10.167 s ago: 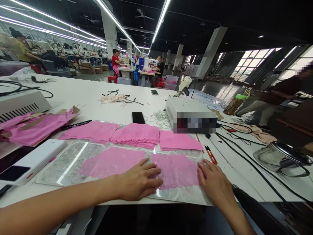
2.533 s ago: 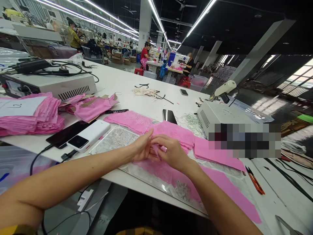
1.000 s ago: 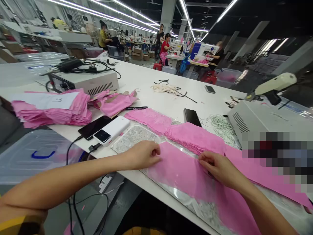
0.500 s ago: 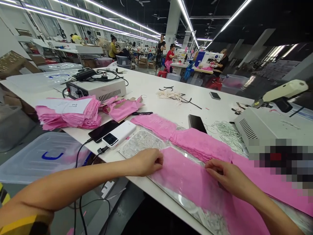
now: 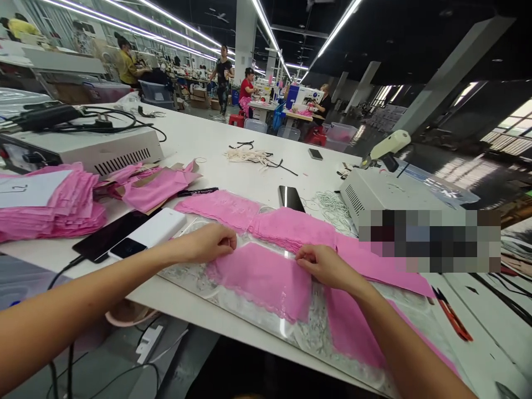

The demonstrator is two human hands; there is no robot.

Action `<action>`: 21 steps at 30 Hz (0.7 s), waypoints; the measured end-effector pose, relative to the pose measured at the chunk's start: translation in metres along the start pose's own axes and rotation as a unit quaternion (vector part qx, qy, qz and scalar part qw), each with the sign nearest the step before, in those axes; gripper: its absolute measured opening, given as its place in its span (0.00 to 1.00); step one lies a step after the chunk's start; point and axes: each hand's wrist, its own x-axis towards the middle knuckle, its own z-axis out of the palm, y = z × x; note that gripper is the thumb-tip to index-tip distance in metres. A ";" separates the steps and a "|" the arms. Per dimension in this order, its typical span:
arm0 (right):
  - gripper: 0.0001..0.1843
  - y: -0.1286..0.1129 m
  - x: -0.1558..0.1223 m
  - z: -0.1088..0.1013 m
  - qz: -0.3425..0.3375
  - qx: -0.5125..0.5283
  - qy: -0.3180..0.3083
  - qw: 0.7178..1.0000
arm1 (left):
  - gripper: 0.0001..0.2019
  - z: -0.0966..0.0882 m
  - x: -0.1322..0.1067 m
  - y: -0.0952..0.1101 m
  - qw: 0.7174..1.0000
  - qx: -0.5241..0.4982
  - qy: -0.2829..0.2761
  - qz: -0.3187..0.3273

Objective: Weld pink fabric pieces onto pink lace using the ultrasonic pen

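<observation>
We see thin pink scallop-edged fabric panel (image 5: 261,282) between curled left hand (image 5: 210,243) and bunched right hand (image 5: 326,266), can't tell if either pinches; probably light, limp, so we'd hold corners.

Bright overhead tubes (image 5: 338,28) (dimmer right)

A sewing workshop is being shown: sewing machines (image 5: 306,98) are being attended by seated workers (image 5: 247,88), and stacked pink fabric (image 5: 293,226) is being lit by strip lights (image 5: 338,29).
</observation>
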 end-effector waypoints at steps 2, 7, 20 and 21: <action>0.09 0.000 0.000 0.000 -0.001 0.001 0.002 1.000 | 0.07 0.000 0.001 -0.003 1.000 0.012 -0.005 0.000; 0.09 0.002 -0.002 -0.002 -0.003 -0.004 0.008 1.000 | 0.06 0.001 0.007 -0.010 0.998 0.063 0.013 -0.002; 0.12 0.008 -0.086 0.034 -0.121 -0.084 0.038 0.988 | 0.20 0.046 -0.026 -0.015 0.953 0.142 0.017 0.265; 0.11 0.010 -0.085 0.037 -0.136 -0.088 0.044 0.986 | 0.20 0.048 -0.027 -0.017 0.953 0.144 0.016 0.266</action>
